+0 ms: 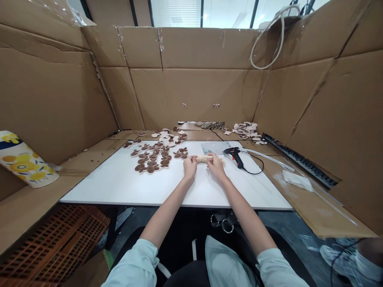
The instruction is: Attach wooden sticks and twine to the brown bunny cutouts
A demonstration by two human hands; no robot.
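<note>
A bundle of thin pale sticks or strands (pixel 203 159) lies crosswise between my two hands, just above the white board. My left hand (pixel 190 166) is closed on its left end. Near its right end my right hand (pixel 215 166) also grips it, with loose tips fanning out past the fingers. To the right of that hand rests a black and orange glue gun (pixel 235 156). Many brown flower-shaped pieces (pixel 153 156) are spread on the board to the left of my left hand. What exactly the strands are made of is too small to tell.
Cardboard walls surround the white board (pixel 119 191) on three sides. Pale flower pieces (pixel 245 130) are heaped at the back right. A patterned paper cylinder (pixel 26 161) leans at the left. A white glue stick (pixel 267 158) and black cable (pixel 254 173) lie right. An orange crate (pixel 54 243) sits below.
</note>
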